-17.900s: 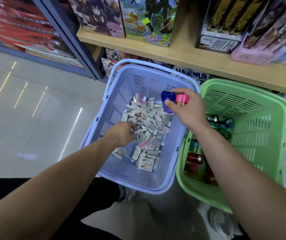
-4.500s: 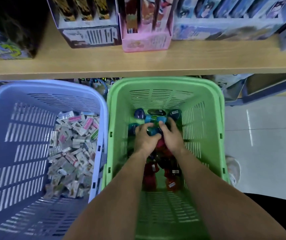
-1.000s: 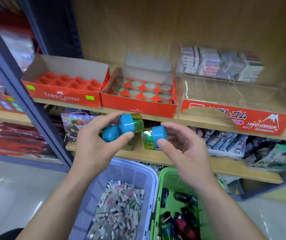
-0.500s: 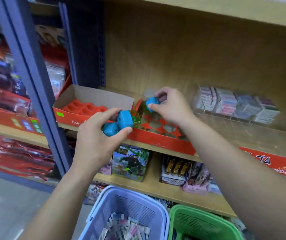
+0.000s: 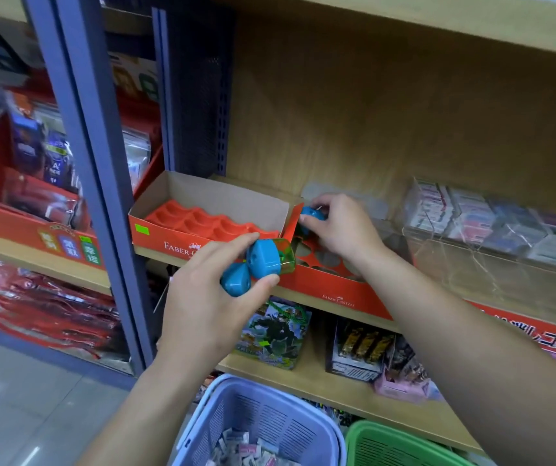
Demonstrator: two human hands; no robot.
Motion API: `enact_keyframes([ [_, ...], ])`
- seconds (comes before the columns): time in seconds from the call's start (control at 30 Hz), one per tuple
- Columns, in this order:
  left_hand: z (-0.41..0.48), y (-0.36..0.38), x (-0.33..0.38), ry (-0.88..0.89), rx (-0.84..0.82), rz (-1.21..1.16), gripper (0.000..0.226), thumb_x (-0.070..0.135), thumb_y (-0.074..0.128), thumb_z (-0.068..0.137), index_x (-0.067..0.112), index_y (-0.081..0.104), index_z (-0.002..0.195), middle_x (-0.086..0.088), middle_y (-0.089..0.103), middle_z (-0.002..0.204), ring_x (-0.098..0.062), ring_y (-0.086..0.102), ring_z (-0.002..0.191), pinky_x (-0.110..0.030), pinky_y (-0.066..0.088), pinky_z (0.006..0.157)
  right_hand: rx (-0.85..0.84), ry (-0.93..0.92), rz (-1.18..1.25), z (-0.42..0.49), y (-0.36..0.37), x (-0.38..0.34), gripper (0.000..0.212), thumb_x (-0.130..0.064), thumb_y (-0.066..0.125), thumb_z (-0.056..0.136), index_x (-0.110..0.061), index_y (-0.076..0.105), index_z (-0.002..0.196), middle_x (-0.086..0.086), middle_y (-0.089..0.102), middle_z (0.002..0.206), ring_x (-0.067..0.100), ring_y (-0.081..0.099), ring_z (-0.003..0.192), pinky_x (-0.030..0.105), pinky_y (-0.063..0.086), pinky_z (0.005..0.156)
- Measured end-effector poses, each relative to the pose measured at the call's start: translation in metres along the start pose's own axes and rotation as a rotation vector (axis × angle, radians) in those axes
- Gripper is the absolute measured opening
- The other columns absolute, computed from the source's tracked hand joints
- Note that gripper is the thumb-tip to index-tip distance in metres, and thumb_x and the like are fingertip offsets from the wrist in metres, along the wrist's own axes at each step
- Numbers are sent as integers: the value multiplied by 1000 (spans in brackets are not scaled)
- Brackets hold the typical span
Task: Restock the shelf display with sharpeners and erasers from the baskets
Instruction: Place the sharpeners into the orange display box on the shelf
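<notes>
My left hand (image 5: 209, 297) holds two blue-capped sharpeners (image 5: 263, 260) with clear green bodies in front of the shelf. My right hand (image 5: 340, 227) pinches a third blue sharpener (image 5: 311, 215) down at the back left corner of the second red display box (image 5: 337, 290), whose insert has round holes. The first red display box (image 5: 182, 237) to its left has empty moulded slots. Below stand the lilac basket (image 5: 269, 422) with small erasers and the green basket (image 5: 397, 445).
A clear eraser display case (image 5: 491, 250) with stacked eraser packs stands right of the red boxes. A blue shelf upright (image 5: 91, 183) rises on the left. Boxed goods fill the lower shelf (image 5: 303, 375). Grey floor lies at lower left.
My right hand has lowered its sharpener further into the back left corner of the second red box. My left hand with its two sharpeners has stayed nearly in place.
</notes>
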State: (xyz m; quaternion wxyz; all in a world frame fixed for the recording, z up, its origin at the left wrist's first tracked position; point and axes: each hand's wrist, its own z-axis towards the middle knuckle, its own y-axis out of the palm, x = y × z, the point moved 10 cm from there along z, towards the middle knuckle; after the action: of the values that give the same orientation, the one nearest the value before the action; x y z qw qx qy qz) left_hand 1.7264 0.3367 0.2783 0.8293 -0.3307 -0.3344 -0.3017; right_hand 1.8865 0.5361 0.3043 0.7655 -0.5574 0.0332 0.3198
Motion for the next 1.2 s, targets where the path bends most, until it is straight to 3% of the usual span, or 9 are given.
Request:
enact_keyframes([
  [0.17, 1, -2, -1, -15, 5, -6, 54, 38, 82, 77, 31, 68, 129, 15, 65, 107, -5, 61, 104, -23, 50, 90, -144, -20, -73, 0, 21, 0, 26, -36, 59, 97, -26, 74, 117, 12, 69, 111, 25, 63, 97, 26, 40, 74],
  [0.27, 1, -2, 2, -3, 1, -3, 56, 38, 82, 77, 31, 68, 130, 15, 66, 110, -2, 60, 106, -15, 47, 91, -57, -8, -15, -20, -10, -9, 35, -32, 55, 101, -22, 64, 133, 8, 62, 129, 23, 61, 114, 33, 46, 97],
  [0.33, 1, -5, 4, -2, 5, -5, 56, 38, 83, 76, 31, 68, 130, 17, 67, 112, 4, 59, 107, -10, 46, 92, 47, -40, 171, -43, -41, -25, 24, -29, 57, 99, -29, 70, 119, -5, 65, 117, 12, 65, 96, 33, 50, 91],
  [0.4, 3, -7, 6, -6, 12, -14, 56, 38, 85, 74, 30, 70, 128, 18, 68, 113, 7, 59, 108, -12, 47, 93, -62, -103, 441, -70, -46, -49, 15, -32, 62, 94, -36, 73, 104, -14, 71, 98, 6, 66, 86, 30, 53, 81],
  [0.5, 6, -7, 18, 27, 15, -24, 54, 47, 82, 73, 28, 72, 123, 19, 69, 111, 4, 62, 106, -22, 52, 94, -285, -186, 516, -100, -31, -77, 32, -50, 69, 82, -39, 72, 112, -13, 68, 109, 6, 66, 93, 29, 54, 87],
  [0.6, 6, -7, 32, 75, 26, 0, 56, 57, 71, 73, 26, 73, 120, 16, 72, 110, -1, 65, 103, -32, 55, 91, -256, -159, 530, -102, -36, -77, 44, -58, 76, 67, -37, 70, 106, -12, 68, 107, 16, 69, 92, 43, 57, 89],
  [0.73, 4, -4, 45, 120, 46, -5, 53, 43, 82, 71, 26, 72, 121, 16, 71, 112, -5, 66, 106, -30, 53, 94, -244, -81, 666, -101, -43, -60, 33, -43, 82, 71, -33, 71, 101, -1, 71, 105, 32, 70, 96, 52, 56, 93],
  [0.9, 1, 12, 46, 111, 4, -33, 40, 39, 79, 78, 28, 72, 116, 15, 69, 99, -5, 64, 97, -25, 50, 87, -392, 48, 933, -111, -36, -47, 31, -5, 52, 102, -22, 68, 122, 7, 70, 117, 20, 71, 98, 36, 60, 83],
  [1.2, 7, 22, 43, 52, -10, -119, 32, 30, 86, 78, 30, 74, 109, 14, 69, 94, -5, 64, 95, -14, 47, 84, -289, 1, 717, -104, -54, -26, 30, -19, 72, 92, -29, 67, 119, -4, 76, 109, 6, 68, 87, 32, 58, 78],
])
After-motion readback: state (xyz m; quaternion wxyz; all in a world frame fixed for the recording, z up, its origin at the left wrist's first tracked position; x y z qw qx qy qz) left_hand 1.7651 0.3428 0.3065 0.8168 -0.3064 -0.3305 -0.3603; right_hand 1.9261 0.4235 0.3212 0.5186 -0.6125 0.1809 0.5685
